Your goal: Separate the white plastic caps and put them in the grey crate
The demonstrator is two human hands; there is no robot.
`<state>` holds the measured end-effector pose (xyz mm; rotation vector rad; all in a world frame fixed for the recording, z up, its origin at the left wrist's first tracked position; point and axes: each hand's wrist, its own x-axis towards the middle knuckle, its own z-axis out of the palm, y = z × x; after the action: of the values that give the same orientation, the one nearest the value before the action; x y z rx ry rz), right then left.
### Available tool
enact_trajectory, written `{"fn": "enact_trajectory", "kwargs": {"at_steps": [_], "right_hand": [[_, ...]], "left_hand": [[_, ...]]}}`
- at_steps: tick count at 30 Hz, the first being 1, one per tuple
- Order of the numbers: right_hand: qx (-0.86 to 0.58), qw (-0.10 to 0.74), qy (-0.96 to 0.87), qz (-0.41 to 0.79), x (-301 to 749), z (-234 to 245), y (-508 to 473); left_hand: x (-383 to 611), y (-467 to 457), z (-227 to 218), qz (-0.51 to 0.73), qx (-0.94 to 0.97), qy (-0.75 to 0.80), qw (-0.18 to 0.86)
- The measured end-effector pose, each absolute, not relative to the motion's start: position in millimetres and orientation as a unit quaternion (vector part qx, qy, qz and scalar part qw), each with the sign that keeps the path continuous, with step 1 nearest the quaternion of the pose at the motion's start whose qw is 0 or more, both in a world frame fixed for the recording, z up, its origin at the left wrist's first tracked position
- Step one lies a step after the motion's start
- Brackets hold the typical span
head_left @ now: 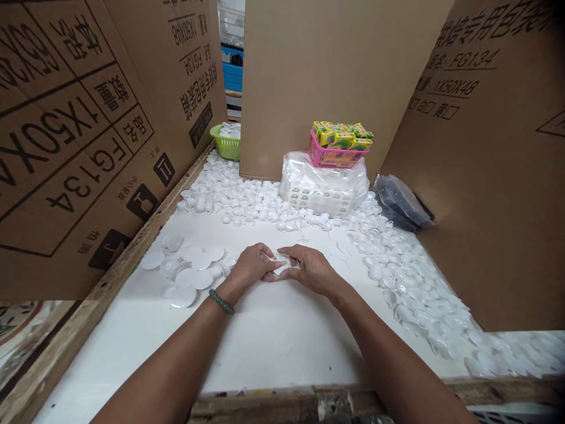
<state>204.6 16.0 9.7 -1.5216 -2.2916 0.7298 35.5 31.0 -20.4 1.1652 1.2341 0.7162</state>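
Over the middle of the white table, my left hand (pixel 256 263) and my right hand (pixel 309 268) meet around a small white disc (pixel 282 264). Fingertips of both hands pinch its edges, and they cover much of it. A green beaded bracelet (pixel 221 301) circles my left wrist. Left of that hand lies a loose pile of flat white discs (pixel 194 271), some overlapping. Just beyond my hands, a small white piece (pixel 303 238) rests on the tabletop. To the right of my right hand, several thin white discs (pixel 346 241) lie flat.
Small white cup-like pieces (pixel 251 197) crowd the back, and more white pieces (pixel 410 288) run down the right side. A pink basket of yellow boxes (pixel 338 156) sits on a plastic-wrapped pack (pixel 322 191). Cardboard walls (pixel 344 70) surround the table. A green basket (pixel 227 147) stands back left.
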Motion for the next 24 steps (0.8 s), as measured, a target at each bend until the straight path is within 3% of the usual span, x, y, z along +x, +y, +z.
{"fn": "enact_trajectory", "kwargs": {"at_steps": [6, 15, 21, 24], "right_hand": [[-0.528, 0.144, -0.780, 0.303, 203.1, 7.2, 16.1], [-0.540, 0.120, -0.804, 0.217, 198.8, 4.8, 14.0], [-0.569, 0.116, -0.792, 0.185, 192.2, 1.5, 12.6], [-0.561, 0.113, -0.793, 0.208, 191.7, 2.0, 13.8]], "left_hand": [[33.5, 34.7, -23.3, 0.275, 0.516, 0.548, 0.598], [34.8, 34.5, -21.2, 0.250, 0.519, 0.552, 0.603], [34.2, 28.0, -17.7, 0.305, 0.557, 0.538, 0.554], [33.2, 27.2, -13.2, 0.277, 0.557, 0.559, 0.549]]}}
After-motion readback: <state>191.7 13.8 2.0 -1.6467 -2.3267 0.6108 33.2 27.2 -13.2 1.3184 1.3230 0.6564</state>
